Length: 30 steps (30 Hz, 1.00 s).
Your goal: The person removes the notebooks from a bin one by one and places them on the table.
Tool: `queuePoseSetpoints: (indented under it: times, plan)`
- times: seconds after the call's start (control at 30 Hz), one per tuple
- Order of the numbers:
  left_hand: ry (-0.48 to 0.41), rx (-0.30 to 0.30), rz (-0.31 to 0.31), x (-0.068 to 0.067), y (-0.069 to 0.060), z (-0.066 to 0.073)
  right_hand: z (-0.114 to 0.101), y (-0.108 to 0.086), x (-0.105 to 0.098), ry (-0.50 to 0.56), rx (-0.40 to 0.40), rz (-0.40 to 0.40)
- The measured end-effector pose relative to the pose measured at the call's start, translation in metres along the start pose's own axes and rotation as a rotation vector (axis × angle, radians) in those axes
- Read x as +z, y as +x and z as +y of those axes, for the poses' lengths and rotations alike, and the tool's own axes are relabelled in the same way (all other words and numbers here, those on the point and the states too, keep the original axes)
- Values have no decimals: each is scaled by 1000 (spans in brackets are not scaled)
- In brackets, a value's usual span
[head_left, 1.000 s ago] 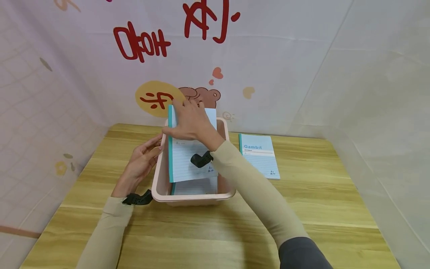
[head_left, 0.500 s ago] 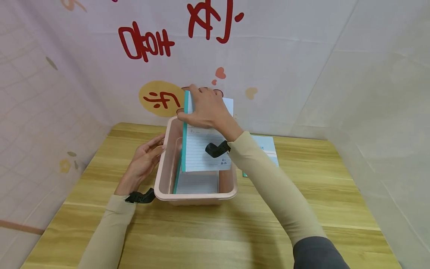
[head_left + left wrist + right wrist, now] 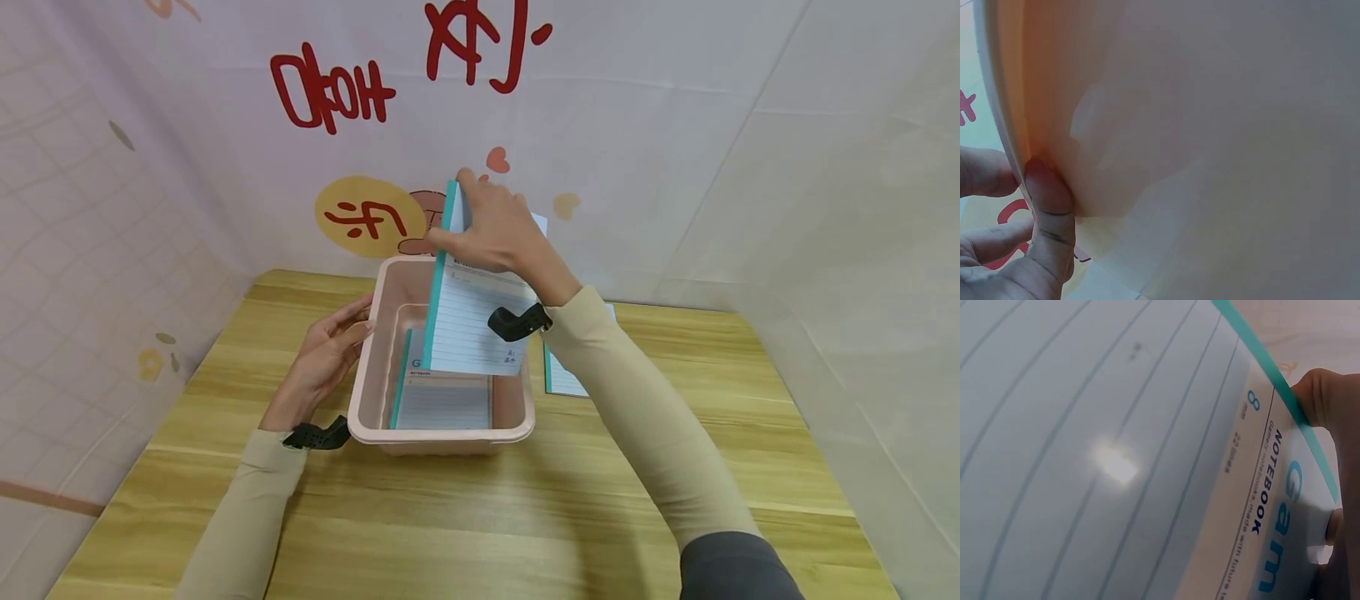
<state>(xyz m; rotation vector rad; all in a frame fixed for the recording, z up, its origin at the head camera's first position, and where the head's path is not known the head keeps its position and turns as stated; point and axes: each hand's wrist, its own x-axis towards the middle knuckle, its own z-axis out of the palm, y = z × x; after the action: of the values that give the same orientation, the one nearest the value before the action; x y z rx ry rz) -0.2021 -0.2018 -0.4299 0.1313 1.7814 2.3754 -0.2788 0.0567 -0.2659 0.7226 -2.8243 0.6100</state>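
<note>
A white-blue notebook with a teal spine (image 3: pixel 480 325) is held tilted above a pale pink bin (image 3: pixel 442 436) by my right hand (image 3: pixel 498 229), thumb at the spine and fingers over the top. The right wrist view shows its lined cover (image 3: pixel 1166 425) close up, the right hand (image 3: pixel 1341 437) at its edge. My left hand (image 3: pixel 322 362) pinches the bin's left rim; in the left wrist view the thumb and fingers of the left hand (image 3: pixel 1029 244) lie on either side of the bin wall (image 3: pixel 1054 94). Another such notebook (image 3: pixel 442 407) lies inside the bin.
A further notebook (image 3: pixel 562 379) lies on the wooden table (image 3: pixel 420 517) right of the bin, partly hidden by the right forearm. Behind the table stands a light printed backdrop (image 3: pixel 645 125) with red characters; similar sheets hang at both sides.
The right hand has moved up and to the right with its notebook, uncovering more of the notebook in the bin. The left hand has stayed on the rim.
</note>
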Motion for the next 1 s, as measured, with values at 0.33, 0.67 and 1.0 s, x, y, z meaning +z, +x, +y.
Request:
queuePoseSetpoints:
  times: [0.33, 0.67, 1.0]
  plan:
    - [-1, -15, 6, -1, 0, 0, 13, -5, -24, 9, 16, 8]
    - [-1, 5, -2, -2, 0, 0, 61, -12, -38, -60, 80, 5]
    - [6, -1, 8, 0, 2, 0, 128, -32, -52, -120, 170, 13]
